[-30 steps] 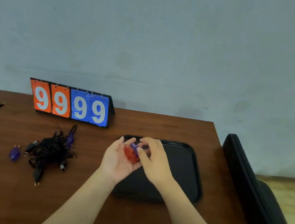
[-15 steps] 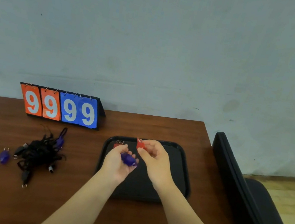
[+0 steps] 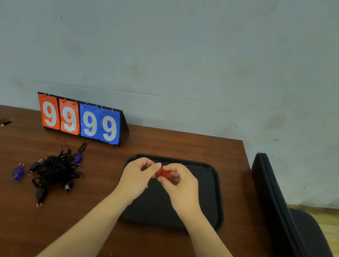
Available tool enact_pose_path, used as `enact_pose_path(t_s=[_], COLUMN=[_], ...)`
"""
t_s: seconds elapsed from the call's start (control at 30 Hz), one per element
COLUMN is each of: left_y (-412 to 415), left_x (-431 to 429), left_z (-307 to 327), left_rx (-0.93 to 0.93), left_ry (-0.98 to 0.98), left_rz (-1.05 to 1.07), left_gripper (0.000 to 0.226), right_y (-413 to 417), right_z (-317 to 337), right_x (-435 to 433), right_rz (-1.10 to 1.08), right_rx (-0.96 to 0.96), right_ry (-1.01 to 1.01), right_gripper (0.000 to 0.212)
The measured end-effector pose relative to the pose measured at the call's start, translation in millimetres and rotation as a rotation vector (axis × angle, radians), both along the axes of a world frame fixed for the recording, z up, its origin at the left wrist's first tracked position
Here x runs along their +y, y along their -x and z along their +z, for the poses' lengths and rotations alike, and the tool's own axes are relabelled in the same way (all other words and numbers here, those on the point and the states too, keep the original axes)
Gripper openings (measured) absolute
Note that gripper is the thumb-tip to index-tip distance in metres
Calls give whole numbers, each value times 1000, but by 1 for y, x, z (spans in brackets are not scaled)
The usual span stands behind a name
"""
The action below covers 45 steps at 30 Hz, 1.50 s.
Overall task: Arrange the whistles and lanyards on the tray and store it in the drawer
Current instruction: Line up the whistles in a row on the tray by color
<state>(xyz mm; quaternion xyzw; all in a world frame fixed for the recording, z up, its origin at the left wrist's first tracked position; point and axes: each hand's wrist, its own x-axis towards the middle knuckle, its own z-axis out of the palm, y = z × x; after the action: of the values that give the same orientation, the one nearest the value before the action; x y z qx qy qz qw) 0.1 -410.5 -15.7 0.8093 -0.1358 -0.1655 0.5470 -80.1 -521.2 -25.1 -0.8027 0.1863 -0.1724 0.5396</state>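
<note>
Risks, biggest item first. Tray sat right of centre on the table. No drawer was in view, and carrying the tray to one could tip small parts over its low rim, my guess. Lanyard heap, left of the tray, was knotted. Pulling one strand would likely drag the rest, plus the blue whistle caught at its far edge.

Right hand pinched the red whistle in curled fingertips, just above the tray's far end. Left hand was curled too, thumb and finger nipping the whistle's left end. Could not tell if its palm hid anything else. With a fingertip grip on smooth plastic, a slip would drop the whistle onto the tray, and it might bounce out. Loose blue whistle, left of the heap, could get swept toward the table's left edge by a careless reach.

Counts:
- table: 1
- chair, on the right: 1
- tray: 1
- scoreboard, far left: 1, with four 9 cards (two orange, two blue)
- lanyard heap: 1, strands too tangled to count
- hands: 2
- whistles seen: 3 (one red, two blue)
</note>
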Motion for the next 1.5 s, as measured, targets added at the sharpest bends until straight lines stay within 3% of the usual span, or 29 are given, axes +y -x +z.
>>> enact_pose_path(t_s=[0.33, 0.47, 0.7, 0.87, 0.93, 1.0, 1.13, 1.27, 1.37, 1.5], left_y=[-13, -18, -25, -34, -40, -48, -65, -84, -100, -130], left_x=[16, 16, 15, 9, 5, 2, -6, -11, -11, -20], left_z=[-4, -5, -11, -21, -24, -30, -48, -69, -85, -95], left_rx=[-261, -317, -90, 122, 189, 219, 163, 105, 163, 138], left_ry=[-160, -195, -1, 65, 67, 13, -114, -260, -360, -484], left_rz=[-299, -248, -104, -9, -6, -35, -93, -125, -152, -272], left_gripper=[21, 20, 8, 14, 14, 14, 11, 9, 7, 9], right_y=[3, 1, -10, -14, -19, -27, -44, -53, -60, -83], right_z=[-1, -3, -13, -22, -26, -31, -36, -51, -64, -82], right_x=[-2, 2, 0, 1, 2, 1, -4, -9, -12, -16], right_rz=[-94, -92, -148, -86, -58, -12, 69, 63, 21, -78], right_rx=[-30, -30, 21, 81, 148, 257, 493, 548, 623, 704], right_ry=[49, 30, -126, -164, -209, -178, -253, -413, -569, -638], right_gripper=[34, 37, 21, 28, 41, 47, 27, 25, 19, 13])
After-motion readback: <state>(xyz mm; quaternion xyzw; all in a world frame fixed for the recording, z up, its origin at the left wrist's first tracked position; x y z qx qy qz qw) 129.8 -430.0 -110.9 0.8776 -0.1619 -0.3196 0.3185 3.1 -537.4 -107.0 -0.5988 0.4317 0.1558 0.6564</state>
